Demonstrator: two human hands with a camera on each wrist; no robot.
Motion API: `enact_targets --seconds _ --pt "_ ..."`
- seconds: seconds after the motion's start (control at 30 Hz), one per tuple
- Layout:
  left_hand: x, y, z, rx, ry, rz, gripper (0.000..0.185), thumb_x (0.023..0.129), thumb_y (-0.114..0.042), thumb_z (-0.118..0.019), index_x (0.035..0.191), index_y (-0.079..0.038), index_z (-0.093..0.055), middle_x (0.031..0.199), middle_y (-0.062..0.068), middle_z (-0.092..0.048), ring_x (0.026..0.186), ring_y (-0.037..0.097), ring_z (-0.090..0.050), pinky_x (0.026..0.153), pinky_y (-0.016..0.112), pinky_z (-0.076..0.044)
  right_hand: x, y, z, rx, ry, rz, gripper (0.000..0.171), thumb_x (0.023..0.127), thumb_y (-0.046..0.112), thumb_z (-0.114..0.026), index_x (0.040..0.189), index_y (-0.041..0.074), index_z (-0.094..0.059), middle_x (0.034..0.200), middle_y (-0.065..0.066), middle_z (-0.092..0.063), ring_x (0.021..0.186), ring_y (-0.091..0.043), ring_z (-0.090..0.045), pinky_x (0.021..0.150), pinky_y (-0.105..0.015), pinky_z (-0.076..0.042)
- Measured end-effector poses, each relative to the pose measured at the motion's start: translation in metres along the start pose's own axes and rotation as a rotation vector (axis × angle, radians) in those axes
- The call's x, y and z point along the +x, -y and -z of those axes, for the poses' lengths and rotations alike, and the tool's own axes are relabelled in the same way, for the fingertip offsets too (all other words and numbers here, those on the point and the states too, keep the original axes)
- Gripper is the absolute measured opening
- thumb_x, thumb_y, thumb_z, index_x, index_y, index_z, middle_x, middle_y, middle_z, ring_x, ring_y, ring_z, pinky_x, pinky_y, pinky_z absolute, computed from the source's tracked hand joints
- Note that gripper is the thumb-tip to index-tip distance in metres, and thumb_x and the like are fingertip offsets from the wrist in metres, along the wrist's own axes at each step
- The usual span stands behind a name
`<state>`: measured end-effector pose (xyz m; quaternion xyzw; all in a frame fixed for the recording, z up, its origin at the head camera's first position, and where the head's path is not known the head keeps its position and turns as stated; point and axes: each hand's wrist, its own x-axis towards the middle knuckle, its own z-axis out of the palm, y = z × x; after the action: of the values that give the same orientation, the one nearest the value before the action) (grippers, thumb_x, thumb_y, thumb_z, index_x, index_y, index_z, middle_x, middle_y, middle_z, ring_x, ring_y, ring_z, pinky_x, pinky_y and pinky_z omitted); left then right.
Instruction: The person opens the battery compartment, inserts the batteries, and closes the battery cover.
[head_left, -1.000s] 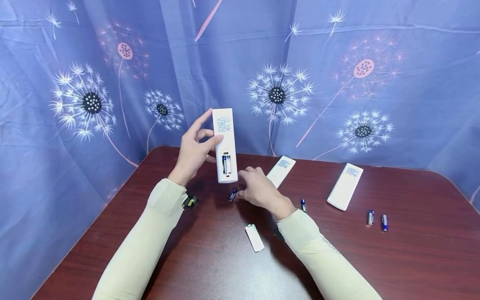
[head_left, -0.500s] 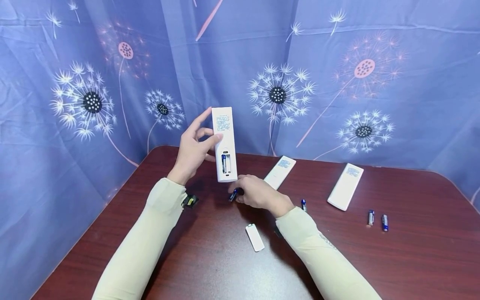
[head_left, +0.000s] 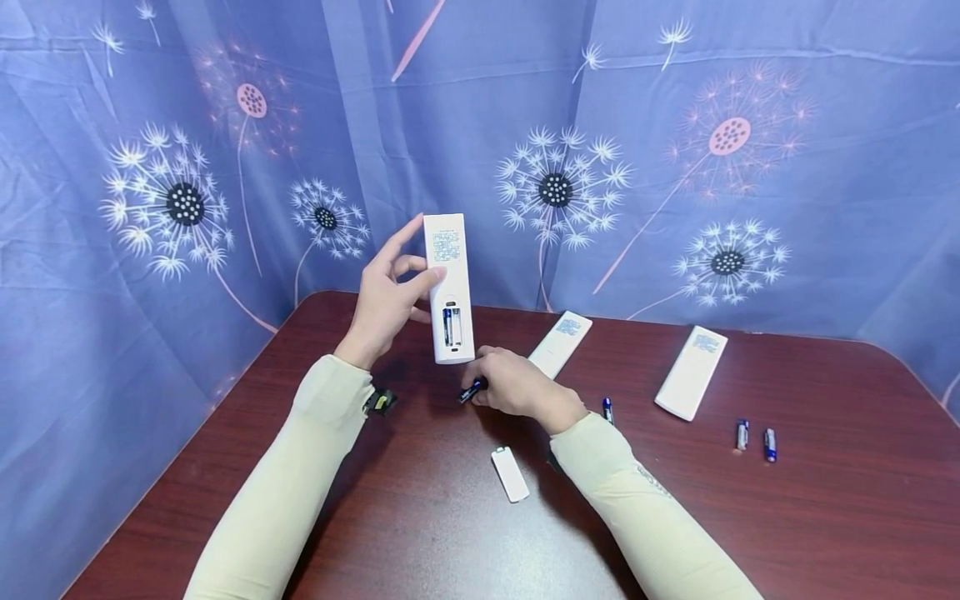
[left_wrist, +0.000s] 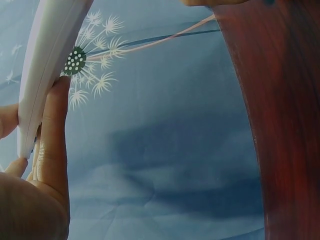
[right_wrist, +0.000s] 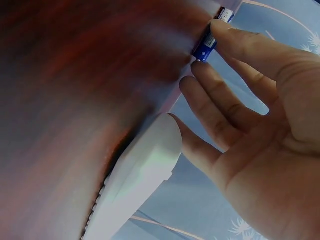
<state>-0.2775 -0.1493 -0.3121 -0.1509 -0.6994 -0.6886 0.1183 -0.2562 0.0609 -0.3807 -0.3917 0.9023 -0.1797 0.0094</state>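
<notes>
My left hand [head_left: 381,304] holds a white remote control [head_left: 448,283] upright above the table, thumb on its back and fingers along its far side. The battery compartment faces me uncovered, and a blue battery [head_left: 448,327] shows in it. In the left wrist view the remote [left_wrist: 47,65] appears edge-on between thumb and fingers. Low beneath it, my right hand [head_left: 513,383] pinches a blue-and-silver battery [head_left: 470,390] close over the table. In the right wrist view the thumb lies across this battery [right_wrist: 206,47]. A white battery cover [head_left: 510,475] lies nearer to me.
A second white remote [head_left: 561,342] lies behind my right hand, partly hidden by it, and a third remote [head_left: 691,372] farther right. One loose battery [head_left: 607,411] lies beside my right wrist. Two more, a battery [head_left: 742,435] and another battery [head_left: 770,445], lie at the right. A patterned curtain [head_left: 465,125] stands behind the table.
My right hand has moved slightly left and its fingers have come together on the battery, which has turned a little. The left hand and its remote stay nearly still.
</notes>
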Motion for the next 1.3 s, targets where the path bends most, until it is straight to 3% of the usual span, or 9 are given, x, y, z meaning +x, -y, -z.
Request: enact_targets --seconds 0.37,0.5,0.7,0.93,1.13,1.3 --pt "0.001 -0.001 0.001 -0.012 -0.003 -0.005 0.075 0.098 -0.006 -0.075 0.163 -0.029 -0.047 0.103 0.015 -0.069 0.069 0.026 -0.072 0.051 0.047 -0.063 -0.001 -0.004 -0.002 -0.026 -0.022 0.025 0.010 0.087 0.003 -0.085 0.088 0.011 -0.079 0.091 0.001 -0.064 0.086 -0.016 -0.060 0.079 -0.029 -0.054" --pt "0.001 -0.001 0.000 -0.010 -0.003 -0.004 0.074 0.098 -0.006 -0.075 0.161 -0.034 -0.049 0.104 0.014 -0.070 0.069 0.025 -0.072 0.052 0.046 -0.063 0.000 -0.005 -0.001 -0.037 -0.017 0.028 0.010 0.086 0.003 -0.084 0.085 0.012 -0.078 0.087 0.003 -0.063 0.084 -0.015 -0.059 0.077 -0.028 -0.053" --pt "0.000 -0.001 0.000 -0.014 -0.002 -0.003 0.074 0.098 -0.006 -0.075 0.158 -0.040 -0.050 0.104 0.015 -0.070 0.068 0.023 -0.072 0.052 0.047 -0.063 0.000 -0.003 0.002 -0.043 0.009 -0.047 0.010 0.083 0.004 -0.083 0.087 0.011 -0.077 0.085 0.003 -0.069 0.086 -0.019 -0.065 0.082 -0.035 -0.058" --pt "-0.001 -0.001 0.002 -0.011 0.000 -0.005 0.073 0.098 -0.006 -0.075 0.159 -0.039 -0.050 0.104 0.014 -0.069 0.067 0.022 -0.070 0.052 0.046 -0.064 0.001 -0.002 0.003 -0.022 0.041 -0.130 0.014 0.081 0.008 -0.085 0.088 0.013 -0.073 0.081 0.003 -0.067 0.079 -0.017 -0.062 0.076 -0.036 -0.057" --pt "-0.001 -0.001 0.003 -0.011 0.000 -0.005 0.073 0.099 -0.007 -0.075 0.159 -0.039 -0.050 0.104 0.015 -0.069 0.068 0.023 -0.071 0.053 0.046 -0.064 -0.001 -0.010 0.009 0.029 -0.035 -0.117 0.021 0.083 0.005 -0.080 0.102 0.008 -0.073 0.085 0.002 -0.064 0.081 -0.016 -0.059 0.077 -0.035 -0.054" --pt "-0.001 -0.002 0.003 -0.010 -0.004 0.001 0.073 0.098 -0.008 -0.075 0.159 -0.040 -0.050 0.105 0.014 -0.069 0.069 0.024 -0.073 0.053 0.046 -0.064 -0.005 -0.018 0.017 0.069 -0.136 -0.055 0.023 0.084 0.001 -0.077 0.106 0.004 -0.071 0.089 -0.002 -0.061 0.082 -0.019 -0.059 0.078 -0.036 -0.052"
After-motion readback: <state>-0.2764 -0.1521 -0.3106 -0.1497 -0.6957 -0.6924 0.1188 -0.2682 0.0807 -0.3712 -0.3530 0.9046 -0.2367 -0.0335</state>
